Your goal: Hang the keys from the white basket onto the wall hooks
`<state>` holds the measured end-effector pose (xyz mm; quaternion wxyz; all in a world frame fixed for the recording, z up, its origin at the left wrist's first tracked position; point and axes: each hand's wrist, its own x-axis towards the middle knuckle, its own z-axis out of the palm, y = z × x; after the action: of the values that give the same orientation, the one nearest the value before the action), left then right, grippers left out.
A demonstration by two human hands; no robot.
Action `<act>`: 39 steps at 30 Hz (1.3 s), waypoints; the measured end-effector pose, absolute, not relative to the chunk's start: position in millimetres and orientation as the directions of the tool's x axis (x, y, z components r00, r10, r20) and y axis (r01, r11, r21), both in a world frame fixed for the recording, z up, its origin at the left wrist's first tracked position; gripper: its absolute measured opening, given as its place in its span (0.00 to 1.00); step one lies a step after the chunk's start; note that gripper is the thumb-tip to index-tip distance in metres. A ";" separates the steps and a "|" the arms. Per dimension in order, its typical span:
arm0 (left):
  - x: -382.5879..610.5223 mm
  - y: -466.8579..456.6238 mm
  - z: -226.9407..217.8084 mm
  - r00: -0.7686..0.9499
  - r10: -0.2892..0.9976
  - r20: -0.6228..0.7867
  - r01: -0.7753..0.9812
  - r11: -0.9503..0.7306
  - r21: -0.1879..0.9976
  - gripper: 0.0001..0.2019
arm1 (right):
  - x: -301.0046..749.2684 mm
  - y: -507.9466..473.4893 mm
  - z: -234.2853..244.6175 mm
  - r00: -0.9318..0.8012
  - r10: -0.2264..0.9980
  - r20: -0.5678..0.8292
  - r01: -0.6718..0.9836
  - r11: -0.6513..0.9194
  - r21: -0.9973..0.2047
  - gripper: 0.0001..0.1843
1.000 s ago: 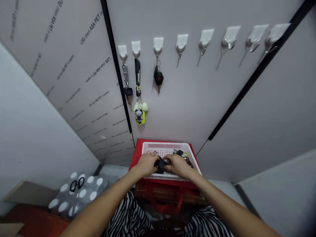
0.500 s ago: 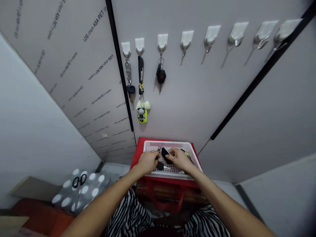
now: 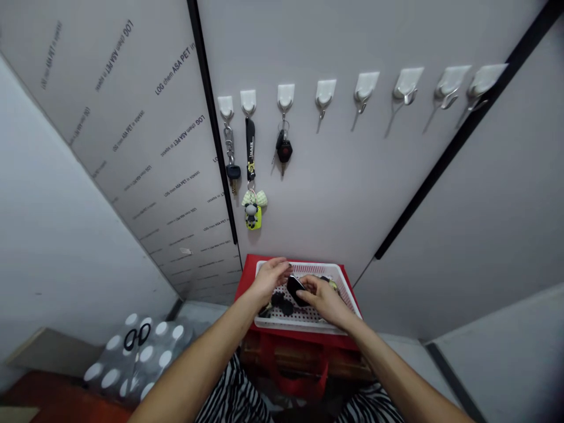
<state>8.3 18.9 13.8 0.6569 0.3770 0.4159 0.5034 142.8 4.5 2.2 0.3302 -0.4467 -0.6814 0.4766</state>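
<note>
- The right hand (image 3: pixel 324 298) pinches a glossy black key fob (image 3: pixel 295 289) between thumb and fingers, which hide part of it.
- The left hand (image 3: pixel 269 279) is apart from the right but near it, fingers spread and empty, over the basket's 10 o'clock corner.
- The fob is held inside the rim of a white plastic basket (image 3: pixel 304 325), which sits on a red crate (image 3: pixel 249 276).
- Black keys (image 3: pixel 277 302) lie at the basket's 7 o'clock.
- A yellow-and-black bundle (image 3: pixel 329 284) at 2 o'clock is half hidden by the right hand; I cannot make it out.
- At 12 o'clock, white adhesive hooks (image 3: pixel 326 91) hold a black car key (image 3: pixel 284 147) and a panda charm (image 3: pixel 252 212).
- At 8 o'clock, black scissor handles (image 3: pixel 136 336) rest on a polka-dot bag (image 3: pixel 154 358).
</note>
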 end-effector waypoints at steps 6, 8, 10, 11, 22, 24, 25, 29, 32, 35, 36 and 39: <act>17.0 15.5 12.6 0.148 0.988 -0.052 -0.349 0.101 0.932 0.07 | 142.2 6.0 13.9 -0.276 0.961 0.015 0.247 0.086 -0.965 0.12; 19.7 12.3 11.1 0.198 0.980 0.002 -0.287 0.056 0.956 0.06 | 139.2 7.6 17.2 -0.238 0.970 -0.047 0.214 0.005 -0.977 0.16; 21.7 8.7 11.0 0.257 0.965 0.056 -0.223 0.002 0.975 0.07 | 135.3 10.0 19.2 -0.217 0.974 -0.064 0.156 -0.030 -0.987 0.17; 22.4 6.8 11.8 0.283 0.957 0.070 -0.205 -0.011 0.979 0.07 | 133.3 11.3 20.2 -0.202 0.978 -0.051 0.118 -0.028 -0.993 0.16; 24.5 7.9 22.3 0.223 0.973 0.055 -0.318 0.019 0.948 0.08 | 124.9 19.7 55.3 -0.014 1.000 0.007 -0.145 0.005 -0.989 0.18; 25.1 15.0 31.3 0.186 0.982 0.040 -0.295 0.017 0.955 0.09 | 124.9 23.7 68.4 -0.007 0.998 0.068 -0.138 0.066 -0.988 0.19; 25.4 19.0 38.7 0.176 0.984 0.039 -0.279 0.012 0.960 0.09 | 124.7 26.6 76.7 -0.004 0.994 0.106 -0.121 0.105 -0.987 0.19; 25.1 34.6 84.2 0.146 0.986 0.085 -0.270 -0.043 0.962 0.06 | 121.4 41.2 121.8 0.031 0.958 0.286 -0.038 0.287 -0.957 0.15; 23.0 43.1 125.5 0.090 0.978 0.189 -0.249 -0.162 0.955 0.04 | 116.2 52.0 162.4 0.071 0.900 0.430 -0.006 0.431 -0.902 0.13; 21.7 49.6 164.1 0.039 0.956 0.289 -0.218 -0.274 0.937 0.02 | 111.1 62.2 200.1 0.122 0.850 0.513 -0.020 0.519 -0.854 0.12; 21.9 51.5 175.3 0.024 0.951 0.308 -0.215 -0.296 0.931 0.02 | 109.9 65.6 211.0 0.143 0.840 0.523 -0.036 0.533 -0.846 0.12; 24.8 57.8 200.7 -0.009 0.938 0.345 -0.219 -0.339 0.915 0.02 | 108.7 75.2 236.2 0.191 0.828 0.528 -0.066 0.547 -0.834 0.12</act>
<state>24.8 57.8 200.7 0.4640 0.5295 0.3396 0.6236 108.7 75.2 236.2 0.6887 -0.3480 -0.5470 0.3244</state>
